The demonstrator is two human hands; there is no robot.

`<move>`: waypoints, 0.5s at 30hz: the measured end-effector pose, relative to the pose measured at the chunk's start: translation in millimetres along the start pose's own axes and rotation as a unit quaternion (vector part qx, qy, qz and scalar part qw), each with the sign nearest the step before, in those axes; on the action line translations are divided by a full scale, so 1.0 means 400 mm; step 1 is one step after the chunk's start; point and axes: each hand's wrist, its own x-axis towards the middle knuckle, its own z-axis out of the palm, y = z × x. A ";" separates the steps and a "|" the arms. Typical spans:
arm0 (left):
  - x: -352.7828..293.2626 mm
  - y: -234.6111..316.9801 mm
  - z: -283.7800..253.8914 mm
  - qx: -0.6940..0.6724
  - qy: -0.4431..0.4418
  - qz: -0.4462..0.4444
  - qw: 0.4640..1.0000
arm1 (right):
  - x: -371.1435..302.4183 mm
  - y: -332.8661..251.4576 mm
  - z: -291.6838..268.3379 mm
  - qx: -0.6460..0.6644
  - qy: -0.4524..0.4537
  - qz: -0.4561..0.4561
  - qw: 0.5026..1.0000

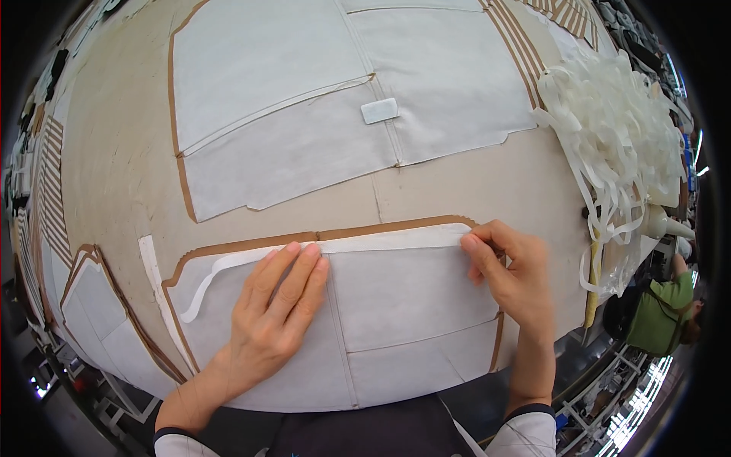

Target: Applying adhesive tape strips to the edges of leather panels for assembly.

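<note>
A light grey fabric panel [407,297] with a brown edge lies in front of me on the table. Along its far edge runs a narrow white strip of tape [396,238], its loose left end curling down over the panel. My left hand [280,301] rests flat with fingers outstretched, the fingertips on the tape near the middle seam. At the panel's far right corner, my right hand [506,263] pinches the tape's right end between thumb and fingers.
A larger white panel [274,91] with brown edging lies farther back, a small white block [379,110] on it. Tangled white strips [609,122] heap at the right. More panels [99,305] lie at the left. A person in green [661,316] is off to the right.
</note>
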 end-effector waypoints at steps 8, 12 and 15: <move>0.017 0.032 -0.008 0.059 -0.030 -0.038 0.997 | 0.023 0.010 0.020 -0.093 0.033 -0.076 0.992; 0.018 0.039 0.006 0.076 -0.041 -0.016 0.996 | 0.030 0.017 0.017 -0.102 0.031 -0.084 0.991; 0.017 0.043 0.006 0.091 -0.042 -0.022 0.995 | 0.032 0.014 0.022 -0.119 0.034 -0.101 0.987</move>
